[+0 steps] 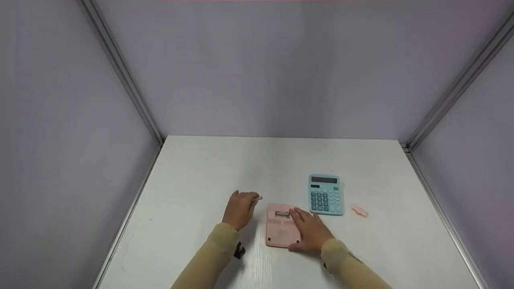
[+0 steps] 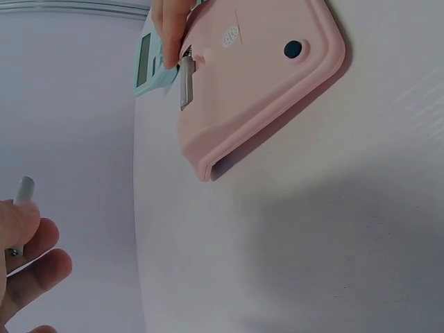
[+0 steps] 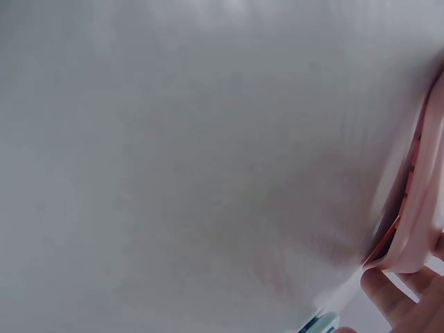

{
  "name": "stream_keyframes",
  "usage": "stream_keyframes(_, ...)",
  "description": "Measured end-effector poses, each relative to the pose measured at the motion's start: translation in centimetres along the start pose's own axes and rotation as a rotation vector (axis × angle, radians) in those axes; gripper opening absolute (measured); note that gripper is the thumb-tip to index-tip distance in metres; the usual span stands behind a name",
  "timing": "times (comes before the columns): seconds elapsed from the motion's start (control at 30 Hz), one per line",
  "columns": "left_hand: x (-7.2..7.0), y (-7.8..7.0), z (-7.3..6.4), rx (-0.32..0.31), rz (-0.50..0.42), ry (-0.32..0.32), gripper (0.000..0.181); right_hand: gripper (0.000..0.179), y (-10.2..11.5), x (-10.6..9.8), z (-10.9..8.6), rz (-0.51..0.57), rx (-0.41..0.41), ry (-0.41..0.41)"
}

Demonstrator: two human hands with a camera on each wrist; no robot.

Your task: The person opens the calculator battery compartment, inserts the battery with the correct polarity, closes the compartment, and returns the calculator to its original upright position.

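Observation:
A pink calculator (image 1: 281, 230) lies face down on the white table, its battery compartment uncovered. Inside that compartment sits a grey battery (image 2: 186, 83), with a spring visible at one end. My right hand (image 1: 313, 230) holds the calculator along its right side, a fingertip close to the spring end. To the left of the calculator, my left hand (image 1: 240, 208) is raised and pinches a slim light-grey battery (image 2: 25, 191) between thumb and fingers. A small pink battery cover (image 1: 360, 210) lies on the table, right of both calculators.
A light-blue calculator (image 1: 326, 194) lies face up just behind my right hand. The white table (image 1: 192, 168) is bounded by a grey back wall (image 1: 281, 80) and side panels with metal frame strips (image 1: 128, 84).

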State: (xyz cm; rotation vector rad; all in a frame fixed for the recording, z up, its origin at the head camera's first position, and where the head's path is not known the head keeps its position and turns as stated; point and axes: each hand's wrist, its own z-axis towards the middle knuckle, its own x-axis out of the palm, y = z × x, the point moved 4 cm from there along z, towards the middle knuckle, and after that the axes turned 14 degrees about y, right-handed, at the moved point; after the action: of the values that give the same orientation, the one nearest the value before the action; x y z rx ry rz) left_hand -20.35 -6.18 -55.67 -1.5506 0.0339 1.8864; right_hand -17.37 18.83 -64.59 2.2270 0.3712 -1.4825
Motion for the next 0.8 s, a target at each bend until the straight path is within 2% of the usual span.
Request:
stream_keyframes(0.2,0.1,-0.2,-0.1,0.078,0.035,-0.058,0.006,0.119,0.1,-0.1,-0.1,0.02,0.013,0.009)
stream_keyframes(0.43,0.7,-0.5,0.1,0.134,0.069,-0.056,0.006,0.119,0.0,-0.1,-0.1,0.035,0.017,0.009)
stream_keyframes(0.6,1.2,-1.0,0.3,0.175,0.096,-0.083,0.005,0.119,0.1,-0.2,-0.2,0.036,0.019,0.012)
stream_keyframes(0.7,1.6,-1.3,0.4,0.184,0.104,-0.086,0.004,0.119,0.1,-0.3,-0.3,0.035,0.017,0.013)
stream_keyframes(0.8,2.1,-1.6,0.6,0.174,0.114,-0.063,0.004,0.118,0.1,-0.4,-0.4,0.035,0.018,0.014)
